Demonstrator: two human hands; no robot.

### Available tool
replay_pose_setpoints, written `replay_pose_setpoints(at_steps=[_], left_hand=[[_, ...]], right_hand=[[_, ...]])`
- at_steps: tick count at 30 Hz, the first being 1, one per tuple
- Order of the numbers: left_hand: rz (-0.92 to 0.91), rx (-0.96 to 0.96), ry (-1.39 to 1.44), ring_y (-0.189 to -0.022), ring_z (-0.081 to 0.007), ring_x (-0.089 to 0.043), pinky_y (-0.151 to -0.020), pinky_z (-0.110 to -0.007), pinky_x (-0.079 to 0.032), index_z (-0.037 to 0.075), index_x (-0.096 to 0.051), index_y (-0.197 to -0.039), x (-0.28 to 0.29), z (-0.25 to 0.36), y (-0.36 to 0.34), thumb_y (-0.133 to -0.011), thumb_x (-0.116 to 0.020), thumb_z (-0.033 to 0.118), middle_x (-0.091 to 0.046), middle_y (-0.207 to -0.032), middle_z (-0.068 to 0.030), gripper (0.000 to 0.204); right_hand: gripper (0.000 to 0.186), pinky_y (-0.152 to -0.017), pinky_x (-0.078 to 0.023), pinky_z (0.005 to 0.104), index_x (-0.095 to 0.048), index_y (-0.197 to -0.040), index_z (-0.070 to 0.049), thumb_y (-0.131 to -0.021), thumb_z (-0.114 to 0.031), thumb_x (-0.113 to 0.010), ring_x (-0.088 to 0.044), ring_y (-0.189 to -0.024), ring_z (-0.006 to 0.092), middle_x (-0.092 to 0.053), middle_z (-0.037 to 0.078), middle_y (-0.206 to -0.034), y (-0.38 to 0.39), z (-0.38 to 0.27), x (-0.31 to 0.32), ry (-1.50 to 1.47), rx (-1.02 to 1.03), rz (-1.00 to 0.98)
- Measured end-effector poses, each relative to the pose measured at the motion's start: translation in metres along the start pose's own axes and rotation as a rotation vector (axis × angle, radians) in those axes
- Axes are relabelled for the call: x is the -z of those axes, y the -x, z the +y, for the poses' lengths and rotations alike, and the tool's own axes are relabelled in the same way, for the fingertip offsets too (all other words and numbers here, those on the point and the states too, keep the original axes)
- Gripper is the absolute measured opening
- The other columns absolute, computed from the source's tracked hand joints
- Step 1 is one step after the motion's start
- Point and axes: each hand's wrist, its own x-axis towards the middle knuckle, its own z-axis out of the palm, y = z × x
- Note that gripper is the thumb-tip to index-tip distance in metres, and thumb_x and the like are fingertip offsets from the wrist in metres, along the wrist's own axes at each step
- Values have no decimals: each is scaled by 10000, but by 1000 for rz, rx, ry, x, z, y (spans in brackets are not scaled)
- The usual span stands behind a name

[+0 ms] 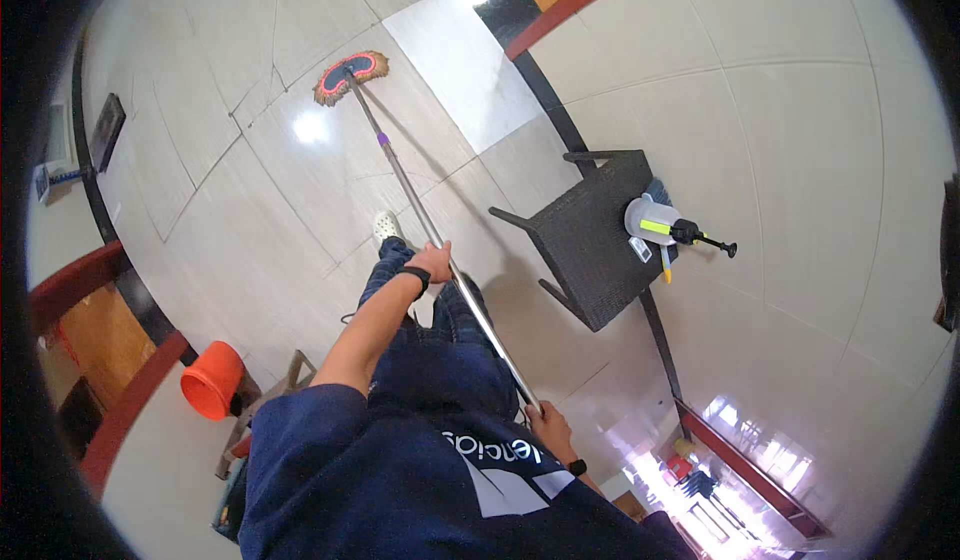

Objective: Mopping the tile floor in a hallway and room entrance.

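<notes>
A mop with a long silver pole (408,186) runs slantwise across the floor in front of me. Its fringed brown head (350,74), with a dark centre and a red edge, rests on the pale tiles at the far end. My left hand (432,262) is closed around the middle of the pole, below a purple collar. Lower down, near my right side, my right hand (549,430) grips the pole's near end. One white clog (387,225) shows beyond my left hand.
A dark woven stool (595,235) stands to the right, holding a clear pump sprayer (640,218) with a black nozzle. An orange bucket (213,380) is at the lower left, beside a chair. Red-brown wooden frames edge the doorways on both sides.
</notes>
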Motion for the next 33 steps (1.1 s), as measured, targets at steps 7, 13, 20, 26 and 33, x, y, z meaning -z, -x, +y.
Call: replay_pose_setpoints(at_steps=[7,13,20,26,33], left_hand=[[40,-102,109,-1109,-472,-438,-949,-414,-391,-6,-249,-1346,147,-46,-30,-733,-593,221,-470,-1136,-367,739],[114,29,87,-1151,-501,-395,-992,-440,-353,66,-296,-1326,222,-116,-63,-740,-549,217,-226,-1313,-397,656],[158,23,51,-1046,-411,-513,-899,-431,-434,140,-427,-1247,433,-154,-50,-749,-563,244,-445,-1193,-279,527],[209,-15,98,-1067,-409,-502,-905,-423,-433,125,-494,-1192,492,-216,-82,-741,-506,73,-464,-1186,-274,454],[199,57,-72,-1153,-525,-362,-926,-502,-397,60,-324,-1300,587,-296,-117,-784,-492,106,-266,-1253,-418,544]], right_hand=[[422,-673,-457,449,-549,-1076,-63,-859,-419,-483,-610,-766,360,-631,169,-775,-37,-127,31,-66,57,57],[418,-688,-462,427,-551,-1083,-61,-857,-410,-507,-607,-794,353,-627,188,-808,-72,-235,54,-137,127,-45],[371,-651,-451,402,-541,-1079,-36,-877,-345,-504,-601,-723,338,-607,176,-747,-120,-384,112,-114,215,-59],[371,-669,-461,461,-524,-1074,-49,-873,-359,-490,-603,-766,380,-623,210,-793,-132,-489,148,-42,199,-80],[384,-624,-462,479,-463,-1121,-33,-878,-328,-495,-593,-708,411,-608,231,-743,-151,-631,128,-45,273,-47]])
